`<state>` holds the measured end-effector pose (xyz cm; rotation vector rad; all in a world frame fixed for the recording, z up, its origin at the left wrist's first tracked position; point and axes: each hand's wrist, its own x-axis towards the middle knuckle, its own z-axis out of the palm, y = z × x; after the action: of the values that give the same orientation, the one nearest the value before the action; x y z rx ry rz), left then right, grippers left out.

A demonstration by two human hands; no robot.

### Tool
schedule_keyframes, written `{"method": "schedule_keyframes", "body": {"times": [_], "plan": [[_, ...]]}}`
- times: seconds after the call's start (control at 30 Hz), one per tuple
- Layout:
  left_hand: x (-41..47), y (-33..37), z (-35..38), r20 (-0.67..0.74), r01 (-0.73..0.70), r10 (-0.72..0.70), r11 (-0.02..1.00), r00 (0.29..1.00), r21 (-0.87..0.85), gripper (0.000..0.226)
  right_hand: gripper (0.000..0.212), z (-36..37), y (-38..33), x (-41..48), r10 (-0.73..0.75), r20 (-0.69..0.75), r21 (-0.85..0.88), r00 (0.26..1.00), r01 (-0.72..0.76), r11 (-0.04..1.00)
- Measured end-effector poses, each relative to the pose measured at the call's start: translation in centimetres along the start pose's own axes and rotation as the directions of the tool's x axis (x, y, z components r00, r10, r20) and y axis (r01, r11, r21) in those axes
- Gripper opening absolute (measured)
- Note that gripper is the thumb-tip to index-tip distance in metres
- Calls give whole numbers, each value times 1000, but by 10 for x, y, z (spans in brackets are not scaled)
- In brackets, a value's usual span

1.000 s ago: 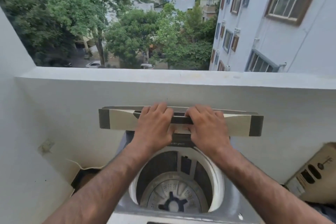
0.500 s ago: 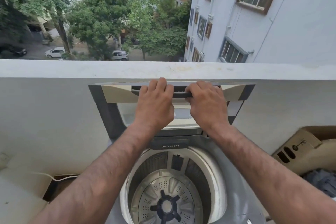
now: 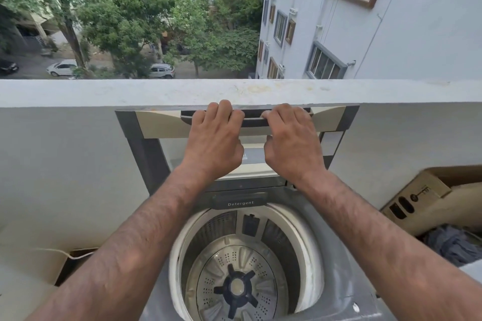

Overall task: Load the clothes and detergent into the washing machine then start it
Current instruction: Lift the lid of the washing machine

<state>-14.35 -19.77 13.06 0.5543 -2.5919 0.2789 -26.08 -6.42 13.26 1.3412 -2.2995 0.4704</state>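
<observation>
Grip check: left hand (image 3: pixel 212 138) and right hand (image 3: pixel 292 143) sit side by side, not touching each other. Fingers of both are hooked over the dark moulded plastic handle bar (image 3: pixel 251 118) of the grey-framed lid (image 3: pixel 146 154) with its beige front strip. Lid stands near vertical at the far side, top edge right under the ledge of the white painted parapet wall (image 3: pixel 78 91). Can't tell if they touch. My read: the two-hand hold steadies a wide panel at its stop, so it doesn't slam or drop back.

Grey top-loading washing machine (image 3: pixel 341 289) is open below my forearms. Perforated stainless drum (image 3: pixel 208 229) looks bare, with the ribbed metal pulsator and its dark star-shaped hub (image 3: pixel 236 288) fully exposed. Nothing loaded, so I judge we're at the very start. Dark rectangular detergent drawer (image 3: pixel 240 202), labelled, sits closed at the far rim of the tub.

Dark blue-grey crumpled clothes (image 3: pixel 453 245) lie in an open brown cardboard box (image 3: pixel 422 195) on the right, near the machine. They look soft and floppy and will likely bunch and drag on pickup. No detergent container in view.

Next, as I see it: let go once the lid holds itself, then reach right for the clothes. Risk: lid tips forward onto my arms if it isn't past balance.
</observation>
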Motion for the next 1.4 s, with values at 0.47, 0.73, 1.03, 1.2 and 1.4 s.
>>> {"method": "schedule_keyframes", "body": {"times": [0.47,0.73,1.03,1.2,1.4], "plan": [[-35,35,-24,-79,-36,18,972,997,-234,46,73,-26,-15,-38,51,82,26,995,-53,998],[-74,133,-12,97,-136,189,907,977,-398,49,73,-62,19,-134,247,133,-2,960,-249,968],[-118,318,-2,227,-333,577,701,784,-630,62,75,-112,122,-326,681,160,-57,715,-682,729],[-167,436,21,277,-425,730,616,625,-664,72,78,-117,185,-454,812,264,-84,521,-826,557],[-232,546,80,560,-406,762,648,327,-645,83,79,-89,239,-583,828,460,-102,320,-908,407]]}}
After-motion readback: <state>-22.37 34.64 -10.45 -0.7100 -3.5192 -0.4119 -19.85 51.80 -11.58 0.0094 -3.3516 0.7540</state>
